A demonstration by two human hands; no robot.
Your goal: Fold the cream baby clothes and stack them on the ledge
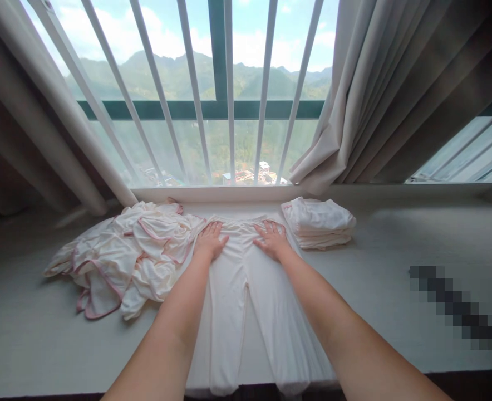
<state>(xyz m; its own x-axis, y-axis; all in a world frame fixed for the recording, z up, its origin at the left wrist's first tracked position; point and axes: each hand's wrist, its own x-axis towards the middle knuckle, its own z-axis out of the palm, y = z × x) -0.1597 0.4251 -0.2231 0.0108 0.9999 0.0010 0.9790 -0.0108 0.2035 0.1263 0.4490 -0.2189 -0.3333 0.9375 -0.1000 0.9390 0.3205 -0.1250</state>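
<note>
A pair of white trousers (229,312) lies spread out on the window ledge, its gathered waistband toward the window and its leg ends at the front edge. My left hand (211,240) rests flat near the waistband's left side, fingers apart. On the right side of the waist, my right hand (271,239) presses down with its fingers spread. Left of the trousers is a crumpled heap of cream clothes (121,250) with pink edging, close to my left hand. A neat stack of folded white clothes (319,223) sits just beyond my right hand.
The pale window ledge (379,289) runs across the view. Behind it stands a barred window (246,139). Grey curtains hang at the left (33,111) and right (379,100). A blurred dark long patch (454,303) is at the right.
</note>
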